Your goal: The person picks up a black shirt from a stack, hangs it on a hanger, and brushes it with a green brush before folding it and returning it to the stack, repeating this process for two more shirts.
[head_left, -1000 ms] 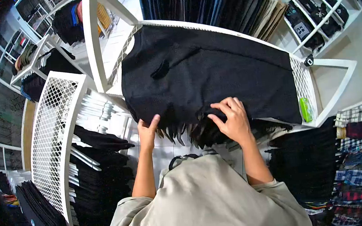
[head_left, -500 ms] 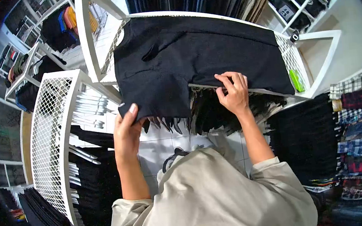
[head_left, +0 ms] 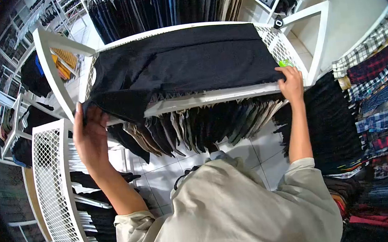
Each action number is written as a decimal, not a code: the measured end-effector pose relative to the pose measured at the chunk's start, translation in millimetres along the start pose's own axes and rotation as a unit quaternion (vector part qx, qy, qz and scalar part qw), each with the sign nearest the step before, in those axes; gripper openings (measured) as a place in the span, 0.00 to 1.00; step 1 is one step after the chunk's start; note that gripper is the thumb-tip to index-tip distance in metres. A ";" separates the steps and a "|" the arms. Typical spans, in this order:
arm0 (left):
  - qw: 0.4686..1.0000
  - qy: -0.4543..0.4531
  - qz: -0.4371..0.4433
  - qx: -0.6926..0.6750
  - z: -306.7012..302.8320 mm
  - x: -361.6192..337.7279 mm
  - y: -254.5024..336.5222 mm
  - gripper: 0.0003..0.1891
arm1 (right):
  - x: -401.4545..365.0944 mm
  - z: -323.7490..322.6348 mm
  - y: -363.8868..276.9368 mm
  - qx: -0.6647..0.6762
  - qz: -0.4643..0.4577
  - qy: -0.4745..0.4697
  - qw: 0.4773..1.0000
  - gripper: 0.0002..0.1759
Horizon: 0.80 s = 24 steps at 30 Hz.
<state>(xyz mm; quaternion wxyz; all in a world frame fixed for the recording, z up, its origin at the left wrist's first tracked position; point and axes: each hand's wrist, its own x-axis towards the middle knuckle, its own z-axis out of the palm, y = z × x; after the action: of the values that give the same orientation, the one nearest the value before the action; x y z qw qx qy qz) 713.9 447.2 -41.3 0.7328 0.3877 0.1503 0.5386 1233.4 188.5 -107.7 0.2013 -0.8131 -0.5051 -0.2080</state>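
Observation:
A pair of black trousers (head_left: pixel 183 61) lies folded lengthwise along the top of a white mesh rack (head_left: pixel 210 97). One dark flap droops over the rack's front edge at the left. At that left end, my left hand (head_left: pixel 92 138) has the trousers' edge between its raised thumb and curled fingers; the fingertips are partly blurred against the cloth. My right hand (head_left: pixel 292 83) pinches the trousers at the right end, close to the rack's front rail. A bright green tag (head_left: pixel 284 63) shows just behind the right fingers.
Several trousers (head_left: pixel 194 125) hang beneath the rack top. Behind it is a row of jeans (head_left: pixel 159 7). Checked shirts (head_left: pixel 384 102) hang on the right, beside dark garments (head_left: pixel 323 127). A second white mesh rack (head_left: pixel 52 181) stands at the left, above a tiled floor (head_left: pixel 162 175).
My right hand has moved right, from the middle of the trousers to their right end. My left hand has moved left with the trousers' edge. The view has shifted, showing more hanging trousers.

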 end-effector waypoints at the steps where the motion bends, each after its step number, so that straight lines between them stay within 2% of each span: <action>1: 1.000 0.021 0.006 0.006 7.5 10.7 3.9 0.15 | 5.6 -5.0 7.8 0.044 0.000 -0.002 0.999 0.20; 2: 0.999 -0.027 0.002 0.020 3.5 29.1 7.0 0.16 | 12.9 -8.7 12.5 0.075 0.000 0.011 0.997 0.19; 5: 0.993 0.093 0.001 0.073 9.2 85.2 11.0 0.16 | 43.1 -14.1 22.0 0.231 0.062 0.006 0.971 0.13; 7: 0.990 0.111 0.015 0.088 13.3 121.2 8.3 0.17 | 68.1 -3.4 37.9 0.249 0.068 0.001 0.966 0.12; 9: 0.981 0.126 0.026 0.146 6.5 157.5 1.1 0.19 | 92.8 24.4 57.5 0.452 0.123 -0.017 0.883 0.15; 11: 0.979 0.122 0.019 0.164 3.2 190.2 -10.5 0.22 | 113.1 51.5 75.5 0.464 0.166 -0.019 0.870 0.20; 13: 0.972 0.160 0.007 0.170 2.3 214.0 -26.9 0.23 | 129.6 71.5 80.5 0.388 0.196 -0.040 0.900 0.22; 14: 0.975 0.099 -0.001 0.200 0.7 219.4 -34.4 0.32 | 132.6 78.9 80.8 0.349 0.194 -0.047 0.916 0.24; 15: 0.975 0.097 -0.003 0.200 1.6 220.9 -45.1 0.32 | 134.0 79.7 77.1 0.280 0.209 -0.078 0.933 0.25; 17: 0.953 0.113 -0.004 0.280 10.3 218.7 -65.5 0.41 | 121.5 65.9 64.4 0.177 0.192 -0.080 0.962 0.25; 18: 0.936 0.106 0.009 0.336 32.8 203.5 -79.4 0.46 | 111.1 55.5 56.2 0.172 0.179 -0.048 0.968 0.26; 19: 0.933 0.079 0.008 0.350 39.2 194.2 -96.9 0.42 | 97.7 44.2 51.4 0.128 0.147 -0.007 0.981 0.26; 20: 0.914 0.062 0.001 0.400 70.2 167.3 -111.2 0.36 | 83.5 30.5 47.6 0.115 0.139 0.006 0.984 0.26; 22: 0.888 -0.060 0.024 0.455 117.6 119.4 -149.7 0.29 | 56.1 5.0 43.2 0.074 0.140 -0.014 0.987 0.28; 24: 0.861 -0.133 -0.070 0.486 156.2 89.7 -186.9 0.22 | 35.0 -6.7 44.5 0.057 0.149 -0.028 0.987 0.29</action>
<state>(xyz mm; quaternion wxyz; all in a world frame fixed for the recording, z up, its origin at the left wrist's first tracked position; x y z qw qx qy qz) 972.9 442.7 -57.8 0.5001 0.7513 0.3208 0.2872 1286.9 192.5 -88.4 0.2622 -0.8719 -0.3945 -0.1238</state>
